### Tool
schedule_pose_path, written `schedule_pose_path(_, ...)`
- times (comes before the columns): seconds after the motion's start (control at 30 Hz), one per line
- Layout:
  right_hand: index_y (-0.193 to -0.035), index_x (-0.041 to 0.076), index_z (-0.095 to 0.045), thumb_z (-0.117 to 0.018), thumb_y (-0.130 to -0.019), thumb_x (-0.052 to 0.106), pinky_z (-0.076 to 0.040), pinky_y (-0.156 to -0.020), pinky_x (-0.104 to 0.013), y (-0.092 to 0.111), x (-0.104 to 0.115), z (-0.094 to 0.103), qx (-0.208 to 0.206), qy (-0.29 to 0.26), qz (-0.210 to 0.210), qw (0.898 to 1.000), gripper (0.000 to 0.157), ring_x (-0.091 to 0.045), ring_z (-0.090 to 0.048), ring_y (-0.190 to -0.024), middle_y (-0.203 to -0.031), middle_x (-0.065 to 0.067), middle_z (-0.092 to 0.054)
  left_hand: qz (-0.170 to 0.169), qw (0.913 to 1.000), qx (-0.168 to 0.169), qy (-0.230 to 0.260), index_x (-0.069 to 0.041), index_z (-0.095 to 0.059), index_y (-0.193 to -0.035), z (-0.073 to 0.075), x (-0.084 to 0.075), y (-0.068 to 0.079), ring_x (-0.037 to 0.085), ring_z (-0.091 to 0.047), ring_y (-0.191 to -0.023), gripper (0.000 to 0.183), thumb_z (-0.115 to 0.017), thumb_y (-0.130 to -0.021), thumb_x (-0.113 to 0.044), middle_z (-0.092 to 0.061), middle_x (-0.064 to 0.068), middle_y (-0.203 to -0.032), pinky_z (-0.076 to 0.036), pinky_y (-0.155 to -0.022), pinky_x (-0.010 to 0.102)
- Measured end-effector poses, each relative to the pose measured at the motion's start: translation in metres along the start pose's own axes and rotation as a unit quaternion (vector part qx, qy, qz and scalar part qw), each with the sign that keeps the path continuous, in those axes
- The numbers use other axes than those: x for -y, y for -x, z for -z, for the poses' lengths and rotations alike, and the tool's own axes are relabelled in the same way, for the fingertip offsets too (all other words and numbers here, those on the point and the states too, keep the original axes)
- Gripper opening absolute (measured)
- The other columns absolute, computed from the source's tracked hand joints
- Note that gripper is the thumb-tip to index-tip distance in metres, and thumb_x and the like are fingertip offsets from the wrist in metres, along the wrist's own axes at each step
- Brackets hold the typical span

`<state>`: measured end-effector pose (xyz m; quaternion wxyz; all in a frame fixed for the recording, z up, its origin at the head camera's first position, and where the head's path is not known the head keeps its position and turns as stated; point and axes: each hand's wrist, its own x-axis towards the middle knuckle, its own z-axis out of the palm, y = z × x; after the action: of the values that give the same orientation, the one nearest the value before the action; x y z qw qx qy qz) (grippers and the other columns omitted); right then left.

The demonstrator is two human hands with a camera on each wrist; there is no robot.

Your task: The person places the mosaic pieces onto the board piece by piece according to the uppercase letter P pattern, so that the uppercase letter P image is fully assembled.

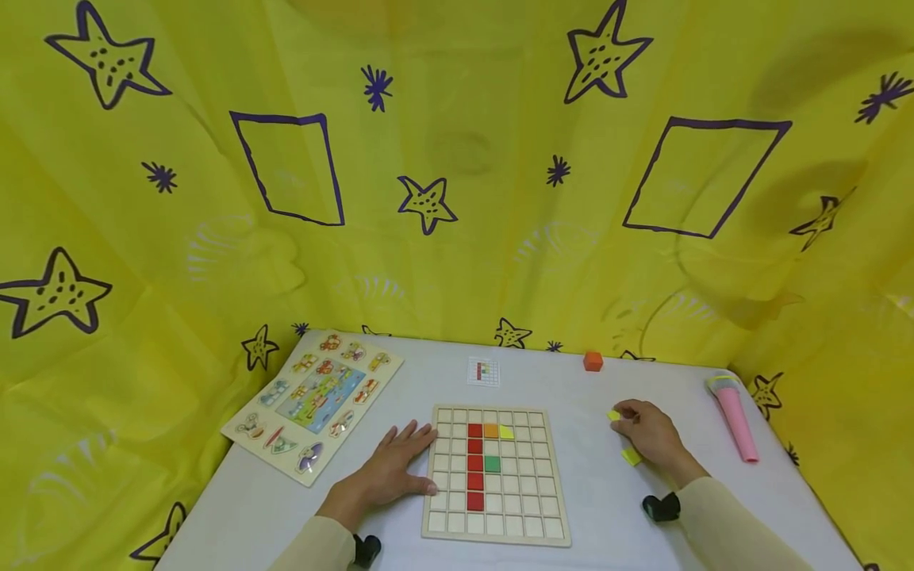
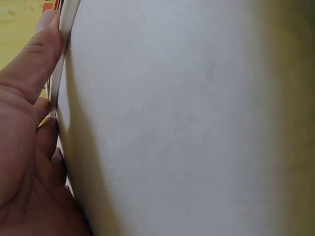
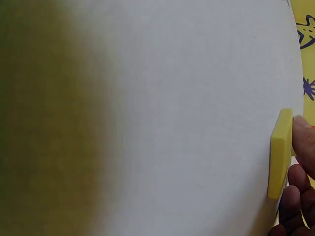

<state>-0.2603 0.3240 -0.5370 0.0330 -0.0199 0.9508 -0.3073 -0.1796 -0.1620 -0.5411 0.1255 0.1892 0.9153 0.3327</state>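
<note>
A wooden grid board point(image 1: 528, 507) lies on the table. A column of several red tiles point(image 1: 475, 462) sits in it, with an orange tile point(image 1: 491, 431), a yellow tile point(image 1: 506, 432) and a green tile point(image 1: 492, 464) to their right. My left hand point(image 1: 389, 468) touches the board's left edge, thumb and fingers spread. To the right of the board, my right hand point(image 1: 653, 434) pinches a small yellow piece point(image 1: 613, 415) between thumb and fingers. Another yellow piece point(image 1: 631, 457) lies on the table just below that hand; a yellow piece point(image 3: 280, 155) also shows beside the fingers in the right wrist view.
A picture puzzle board point(image 1: 321, 400) lies at the left. Behind the grid is a small pattern card point(image 1: 484, 372). An orange-red cube point(image 1: 593, 362) stands at the back, and a pink toy microphone point(image 1: 735, 420) lies far right. A yellow curtain point(image 1: 464, 262) encloses the white table point(image 1: 400, 531).
</note>
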Motion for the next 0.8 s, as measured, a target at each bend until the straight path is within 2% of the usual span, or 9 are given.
schedule_pose_path(0.13,-0.122,0.000,-0.067,-0.075,-0.098,0.023,-0.051,-0.084,-0.039,0.002,0.003,-0.002,0.002,-0.005,-0.008,1.000,0.034,-0.029,-0.058,-0.098,-0.113,-0.017,-0.065,-0.003,1.0000,-0.001,0.001,-0.008,-0.045,-0.160,0.001,0.000,0.000,0.040,-0.019,-0.163,0.095,-0.086,-0.083,-0.045,-0.038,0.012,-0.170,-0.004,-0.133,0.061)
schedule_pose_path(0.37,-0.128,-0.001,-0.069,-0.072,-0.099,0.018,-0.053,-0.088,-0.044,0.003,0.009,-0.003,0.016,0.002,-0.007,1.000,0.034,-0.030,-0.057,-0.099,-0.117,-0.019,-0.063,0.001,1.0000,-0.001,0.005,-0.007,-0.045,-0.160,0.001,-0.001,0.000,0.040,-0.018,-0.163,0.094,-0.086,-0.083,-0.044,-0.038,0.013,-0.170,-0.004,-0.133,0.061)
schedule_pose_path(0.67,-0.122,0.004,-0.068,-0.074,-0.098,0.016,-0.050,-0.081,-0.034,0.005,0.009,-0.006,0.017,-0.008,0.006,1.000,0.027,-0.025,-0.056,-0.094,-0.110,-0.012,-0.065,0.005,1.0000,-0.001,0.006,-0.007,-0.045,-0.160,0.000,-0.001,0.001,0.040,-0.018,-0.163,0.095,-0.086,-0.083,-0.044,-0.038,0.012,-0.170,-0.004,-0.133,0.061)
schedule_pose_path(0.8,-0.119,0.008,-0.068,-0.075,-0.098,0.017,-0.050,-0.081,-0.035,0.007,0.011,-0.006,0.014,-0.005,0.021,1.000,0.023,-0.024,-0.057,-0.092,-0.105,-0.009,-0.067,0.006,1.0000,-0.001,0.005,-0.008,-0.045,-0.160,0.000,-0.002,0.000,0.039,-0.018,-0.163,0.096,-0.087,-0.082,-0.044,-0.038,0.012,-0.170,-0.005,-0.133,0.061)
